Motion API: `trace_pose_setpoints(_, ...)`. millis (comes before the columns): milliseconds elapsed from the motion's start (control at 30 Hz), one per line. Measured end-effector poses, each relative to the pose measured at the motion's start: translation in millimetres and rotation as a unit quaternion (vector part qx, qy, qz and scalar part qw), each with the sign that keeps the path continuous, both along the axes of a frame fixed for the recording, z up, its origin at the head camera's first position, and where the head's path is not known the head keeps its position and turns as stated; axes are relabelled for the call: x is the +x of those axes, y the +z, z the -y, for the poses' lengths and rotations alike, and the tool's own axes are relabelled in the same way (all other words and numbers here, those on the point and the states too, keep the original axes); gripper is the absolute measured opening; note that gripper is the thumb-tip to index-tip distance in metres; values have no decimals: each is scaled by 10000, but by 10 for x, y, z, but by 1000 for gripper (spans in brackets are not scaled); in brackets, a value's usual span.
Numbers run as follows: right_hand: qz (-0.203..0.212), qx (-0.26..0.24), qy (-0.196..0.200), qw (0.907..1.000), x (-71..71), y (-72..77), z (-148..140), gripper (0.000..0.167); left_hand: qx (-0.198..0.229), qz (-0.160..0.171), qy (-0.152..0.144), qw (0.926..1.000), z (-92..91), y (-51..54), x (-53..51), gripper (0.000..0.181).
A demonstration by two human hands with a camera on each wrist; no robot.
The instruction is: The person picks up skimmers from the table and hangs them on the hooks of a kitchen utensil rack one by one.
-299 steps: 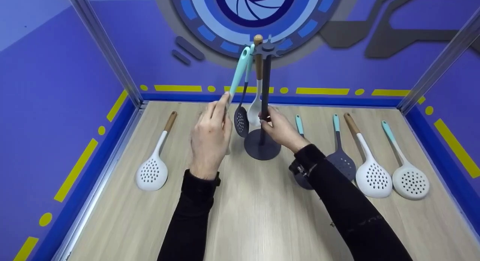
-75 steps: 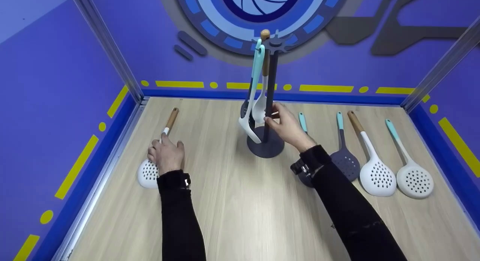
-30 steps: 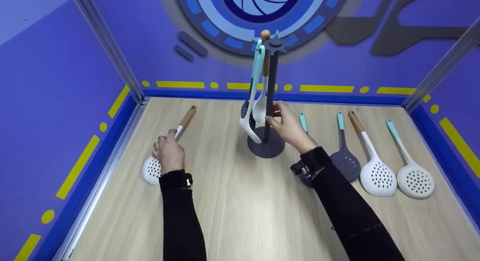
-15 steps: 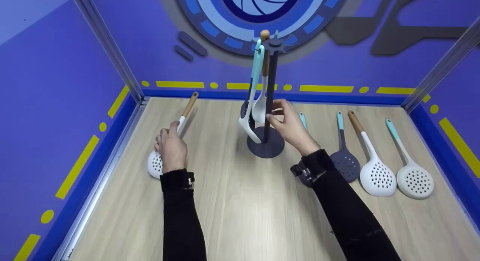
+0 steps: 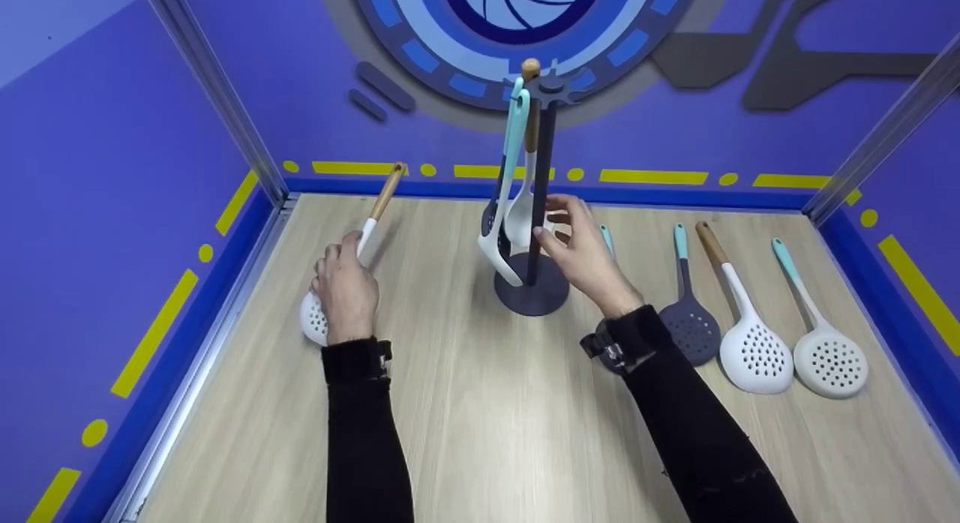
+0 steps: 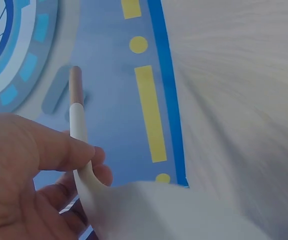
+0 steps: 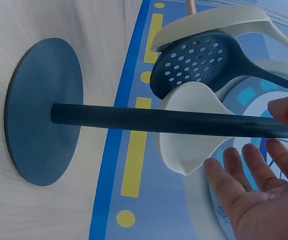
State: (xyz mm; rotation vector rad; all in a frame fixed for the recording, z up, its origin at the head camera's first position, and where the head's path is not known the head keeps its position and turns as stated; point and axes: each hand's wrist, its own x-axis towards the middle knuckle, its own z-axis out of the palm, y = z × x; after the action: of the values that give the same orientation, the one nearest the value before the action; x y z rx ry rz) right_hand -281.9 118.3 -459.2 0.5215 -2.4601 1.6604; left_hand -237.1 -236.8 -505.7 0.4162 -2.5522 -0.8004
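Note:
In the head view my left hand (image 5: 346, 287) pinches the white neck of a skimmer (image 5: 385, 196) with a wooden handle; the handle slants up, and the hand partly hides its perforated head. The left wrist view shows the thumb and fingers on that neck. My right hand (image 5: 585, 253) is at the post of a dark utensil stand (image 5: 541, 185), thumb against it, other fingers loosely bent and spread in the right wrist view. From the stand hang a turquoise-handled white utensil (image 5: 508, 185), a dark perforated spoon (image 7: 194, 57) and a white ladle (image 5: 519, 219) with a wooden handle.
On the right of the wooden table (image 5: 480, 433) lie a dark skimmer (image 5: 691, 332), a white wooden-handled skimmer (image 5: 756, 358) and a cream turquoise-handled skimmer (image 5: 831, 362). Another turquoise handle (image 5: 607, 239) shows behind my right wrist. Blue walls (image 5: 112, 208) enclose the table.
Ten seconds ago my left hand held the turquoise-handled white utensil at the stand; now that hangs there. The left hand has since gripped the wooden-handled skimmer, raising its handle. My right fingers have loosened.

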Motion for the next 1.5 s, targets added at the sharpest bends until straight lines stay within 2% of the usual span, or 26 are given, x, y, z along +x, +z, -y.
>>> trace_pose_setpoints(333, -27, -156, -71, 9999, 103, 72, -23, 53, -176, -136, -5, 9998, -58, 127, 28, 56)
trace_pose_setpoints(567, -137, -98, -225, 9996, 172, 123, -31, 56, -270, -475, -126, 9984, -108, 215, 47, 55)
trace_pose_setpoints(833, -290, -122, -245, 9992, 283, 186, 25, 56, -184, -450, -154, 9987, -158, 296, 81, 53)
trace_pose_setpoints(1200, -551, 236, -117, 9981, 444, 274, 97, 53, -127, -500, -504, 9974, -193, 455, 182, 52)
trace_pose_setpoints(1500, -613, 62, -68, 9981, 570, 354, 159, 55, -74, -485, -856, 9951, -240, 567, 263, 51)
